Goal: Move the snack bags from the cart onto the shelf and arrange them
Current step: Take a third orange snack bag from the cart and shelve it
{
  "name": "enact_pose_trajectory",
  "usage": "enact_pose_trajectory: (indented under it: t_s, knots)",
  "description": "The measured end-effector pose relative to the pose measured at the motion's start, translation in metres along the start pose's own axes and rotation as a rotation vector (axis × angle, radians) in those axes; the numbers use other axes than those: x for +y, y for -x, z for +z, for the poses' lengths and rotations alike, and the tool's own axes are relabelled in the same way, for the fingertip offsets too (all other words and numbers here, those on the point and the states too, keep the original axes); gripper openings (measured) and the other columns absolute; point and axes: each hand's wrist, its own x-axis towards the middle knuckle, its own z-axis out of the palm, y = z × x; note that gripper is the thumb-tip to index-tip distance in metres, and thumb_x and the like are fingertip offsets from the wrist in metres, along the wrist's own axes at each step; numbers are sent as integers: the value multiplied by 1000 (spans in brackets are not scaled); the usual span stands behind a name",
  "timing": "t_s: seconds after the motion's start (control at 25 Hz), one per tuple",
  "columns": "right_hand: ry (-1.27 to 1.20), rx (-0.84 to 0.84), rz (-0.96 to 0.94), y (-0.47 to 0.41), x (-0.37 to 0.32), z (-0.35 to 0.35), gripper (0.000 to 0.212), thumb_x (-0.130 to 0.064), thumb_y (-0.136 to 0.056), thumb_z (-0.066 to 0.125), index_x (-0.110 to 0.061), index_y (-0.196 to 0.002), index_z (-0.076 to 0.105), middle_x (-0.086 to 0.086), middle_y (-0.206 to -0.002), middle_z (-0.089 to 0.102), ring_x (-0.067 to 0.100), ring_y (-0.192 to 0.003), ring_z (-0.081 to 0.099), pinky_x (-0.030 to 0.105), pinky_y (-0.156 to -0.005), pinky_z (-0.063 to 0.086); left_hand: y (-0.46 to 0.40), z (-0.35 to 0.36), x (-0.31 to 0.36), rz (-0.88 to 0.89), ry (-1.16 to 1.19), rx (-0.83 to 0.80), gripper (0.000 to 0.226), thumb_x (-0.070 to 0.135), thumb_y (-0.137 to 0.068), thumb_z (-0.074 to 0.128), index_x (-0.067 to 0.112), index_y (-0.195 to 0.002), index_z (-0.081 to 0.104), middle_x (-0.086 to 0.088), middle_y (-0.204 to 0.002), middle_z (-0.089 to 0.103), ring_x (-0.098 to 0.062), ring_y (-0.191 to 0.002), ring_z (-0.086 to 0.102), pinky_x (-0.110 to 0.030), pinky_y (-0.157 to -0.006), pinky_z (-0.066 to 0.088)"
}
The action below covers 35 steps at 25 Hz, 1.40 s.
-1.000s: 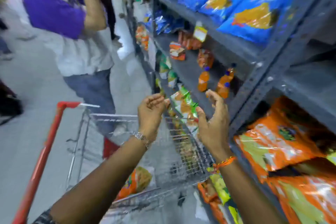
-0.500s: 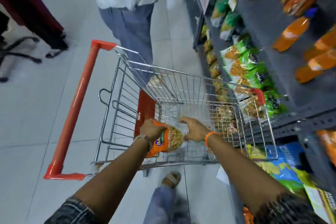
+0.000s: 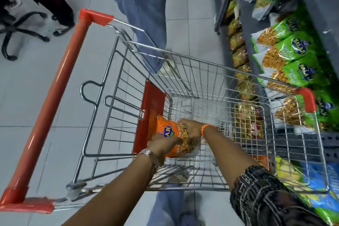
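Note:
An orange snack bag [image 3: 170, 135] lies low inside the wire cart [image 3: 183, 64], against the red seat flap. My left hand [image 3: 164, 144] grips the bag's near edge and my right hand [image 3: 191, 128] holds its far side. The grey shelf [image 3: 315, 29] runs along the right, stocked with green snack bags [image 3: 291, 55]. Part of the orange bag is hidden under my hands.
The cart's red handle [image 3: 53, 97] stretches along the left. A person in blue jeans [image 3: 141, 11] stands just beyond the cart. An office chair base [image 3: 20, 27] sits at far left. Blue and yellow bags [image 3: 319, 183] fill the lowest shelf at right.
My view has dropped from the shelf to the cart. Both hands went down into the cart and closed around the orange bag, which now sits a little tilted in my grip.

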Motion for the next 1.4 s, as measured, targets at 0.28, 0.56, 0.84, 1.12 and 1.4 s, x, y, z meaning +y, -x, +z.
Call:
enact_pose_trajectory:
  t_s: [0.28, 0.56, 0.84, 1.12, 1.4]
  knots:
    - [133, 23, 33, -22, 30, 1, 58, -7, -89, 64, -12, -144, 50, 13, -143, 57, 21, -105, 57, 27, -73, 52, -28, 12, -7, -116, 89, -124, 61, 39, -89, 71, 13, -141, 54, -8, -149, 50, -34, -142, 43, -41, -104, 36]
    - [-342, 80, -28, -5, 58, 4, 87, 4, -68, 88, -10, -145, 50, 13, -141, 61, 32, -129, 61, 51, -111, 49, -35, 34, -5, -165, 252, -120, 19, 23, -91, 74, 9, -97, 63, -9, -111, 55, -24, -101, 50, -36, -92, 33]
    - [-655, 296, -92, 71, 65, -15, 85, 2, -56, 96, -8, -131, 59, 9, -124, 73, 25, -117, 69, 48, -105, 54, -12, 31, 11, 257, 384, -19, 76, -10, -58, 90, 6, -126, 60, -12, -124, 68, -31, -108, 64, -45, -95, 54]
    - [-931, 697, -159, 205, 37, -23, 68, -4, -61, 97, -24, -118, 67, -2, -114, 79, 17, -105, 76, 28, -83, 63, 68, 36, 63, 721, 214, -221, 54, -3, -68, 88, 15, -115, 71, 2, -107, 80, -14, -98, 74, -22, -74, 60]
    - [-1053, 1119, -168, 333, 11, -19, 79, -13, -59, 100, -17, -127, 61, 2, -114, 79, 19, -103, 77, 43, -90, 63, 173, 58, 109, 973, 114, -439, 72, 25, -62, 95, 12, -128, 68, -5, -121, 78, -24, -111, 74, -42, -94, 61]
